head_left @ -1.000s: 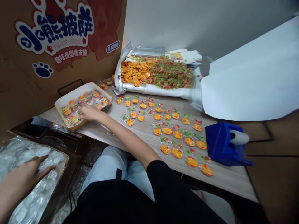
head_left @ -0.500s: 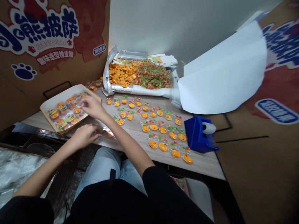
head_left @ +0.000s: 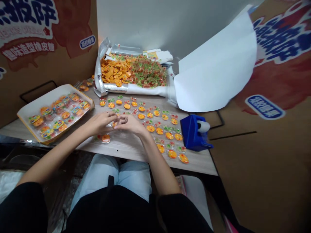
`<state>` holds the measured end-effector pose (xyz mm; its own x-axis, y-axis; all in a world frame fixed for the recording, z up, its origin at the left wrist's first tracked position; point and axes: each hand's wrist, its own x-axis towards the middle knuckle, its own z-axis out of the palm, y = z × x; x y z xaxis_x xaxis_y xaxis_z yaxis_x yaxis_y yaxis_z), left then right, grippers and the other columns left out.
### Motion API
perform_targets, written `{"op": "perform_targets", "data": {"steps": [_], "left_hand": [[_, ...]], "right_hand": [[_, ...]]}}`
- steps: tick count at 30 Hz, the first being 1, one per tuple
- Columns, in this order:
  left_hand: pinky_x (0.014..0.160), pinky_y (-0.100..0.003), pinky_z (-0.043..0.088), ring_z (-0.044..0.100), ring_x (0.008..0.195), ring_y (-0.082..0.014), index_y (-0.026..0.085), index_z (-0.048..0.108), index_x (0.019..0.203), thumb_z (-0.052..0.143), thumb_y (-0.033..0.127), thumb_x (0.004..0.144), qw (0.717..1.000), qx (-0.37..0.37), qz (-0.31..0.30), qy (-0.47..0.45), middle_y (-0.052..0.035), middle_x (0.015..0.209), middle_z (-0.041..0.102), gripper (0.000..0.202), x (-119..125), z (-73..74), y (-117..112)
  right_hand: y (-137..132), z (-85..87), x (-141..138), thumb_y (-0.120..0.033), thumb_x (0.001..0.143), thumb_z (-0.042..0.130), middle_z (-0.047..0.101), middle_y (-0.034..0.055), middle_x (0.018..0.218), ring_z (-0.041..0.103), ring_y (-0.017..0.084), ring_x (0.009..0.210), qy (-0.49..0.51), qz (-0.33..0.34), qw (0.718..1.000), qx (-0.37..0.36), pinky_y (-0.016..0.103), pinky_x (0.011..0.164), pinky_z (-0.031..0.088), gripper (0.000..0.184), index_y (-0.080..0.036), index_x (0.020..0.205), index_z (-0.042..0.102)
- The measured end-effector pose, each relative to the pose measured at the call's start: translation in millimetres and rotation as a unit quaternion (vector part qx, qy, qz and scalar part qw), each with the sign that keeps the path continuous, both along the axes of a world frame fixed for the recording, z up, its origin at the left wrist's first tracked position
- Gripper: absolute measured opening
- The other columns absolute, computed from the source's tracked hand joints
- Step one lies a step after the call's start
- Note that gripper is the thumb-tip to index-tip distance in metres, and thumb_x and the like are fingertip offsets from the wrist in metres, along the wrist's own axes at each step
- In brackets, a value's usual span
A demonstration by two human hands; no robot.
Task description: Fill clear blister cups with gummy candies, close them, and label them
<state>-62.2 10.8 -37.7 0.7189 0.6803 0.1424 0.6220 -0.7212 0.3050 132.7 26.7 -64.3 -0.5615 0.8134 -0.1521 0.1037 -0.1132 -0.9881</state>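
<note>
- Cardboard box wall (head_left: 48,64) w/ gummy print is standing behind wood-look desk (head_left: 126,150)
- L hand (head_left: 102,123) & R hand (head_left: 130,124) are closing on small wrapped gummy pack (head_left: 113,124), mid-desk
- 2nd pack (head_left: 105,138) is lying just below L hand
- Rows of packs (head_left: 150,119) are lying ahead, nr blue tape dispenser (head_left: 191,132)
- Tray (head_left: 48,97) is sitting L, holding packs
- Foil bag (head_left: 99,69) of loose gummies is lying behind rows, beside white sheet (head_left: 213,68)

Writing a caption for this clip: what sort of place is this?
Probably a candy-packing workspace: a foil-lined heap of loose gummies, rows of individually wrapped gummies on a table, and a printed gummy-candy carton beside it.
</note>
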Motion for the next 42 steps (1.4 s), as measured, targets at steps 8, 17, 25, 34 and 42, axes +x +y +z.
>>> {"op": "perform_targets", "data": {"steps": [8,17,25,34,42], "left_hand": [[0.088,-0.033,0.041,0.057,0.106,-0.0258,0.019,0.059,0.116,0.072,0.036,0.077,0.998,-0.009,0.044,0.044,-0.0094,0.115,0.064,0.044,-10.9,-5.1,9.7],[0.092,-0.036,0.045,0.055,0.106,-0.0243,0.019,0.065,0.118,0.074,0.029,0.074,0.996,-0.083,0.013,-0.024,-0.0107,0.113,0.058,0.047,-19.8,-37.5,37.9],[0.092,-0.034,0.044,0.058,0.101,-0.0224,0.017,0.065,0.121,0.066,0.038,0.082,0.992,-0.116,0.008,-0.046,-0.0113,0.11,0.062,0.045,-26.5,-45.0,43.5],[0.093,-0.036,0.042,0.055,0.106,-0.0251,0.019,0.069,0.115,0.07,0.04,0.079,0.997,-0.053,0.043,0.034,-0.0102,0.112,0.06,0.041,-24.9,-39.6,37.4],[0.081,-0.036,0.049,0.061,0.102,-0.0302,0.01,0.069,0.101,0.065,0.023,0.08,0.954,-0.071,0.207,0.206,-0.0174,0.112,0.059,0.025,-12.5,-10.6,-11.1]], "right_hand": [[-1.5,-28.6,-10.7,-0.04,0.062,0.078,0.063,-0.0042,0.061,0.059,0.013,0.055,0.005,-0.166,0.985,0.049,0.024,0.054,0.045,0.037,-0.019,0.082,0.055],[-40.7,-32.4,-8.8,-0.029,0.084,0.068,0.066,0.0114,0.118,0.054,0.031,0.113,-0.34,-0.16,0.844,0.381,0.047,0.092,0.042,0.01,-0.019,0.085,0.069],[-44.3,-39.7,-19.5,-0.015,0.094,0.045,0.06,0.0178,0.131,0.051,0.029,0.121,-0.413,-0.081,0.797,0.434,0.05,0.104,0.035,0.028,-0.012,0.115,0.064],[-40.4,-28.3,-19.9,-0.009,0.095,0.038,0.054,0.0184,0.138,0.047,0.029,0.122,-0.438,-0.012,0.786,0.435,0.049,0.099,0.037,0.038,-0.014,0.125,0.06],[-11.4,-13.1,-27.5,-0.032,0.095,0.05,0.056,0.0143,0.134,0.044,0.031,0.124,-0.429,-0.093,0.815,0.377,0.052,0.102,0.029,0.029,-0.017,0.114,0.066]]}}
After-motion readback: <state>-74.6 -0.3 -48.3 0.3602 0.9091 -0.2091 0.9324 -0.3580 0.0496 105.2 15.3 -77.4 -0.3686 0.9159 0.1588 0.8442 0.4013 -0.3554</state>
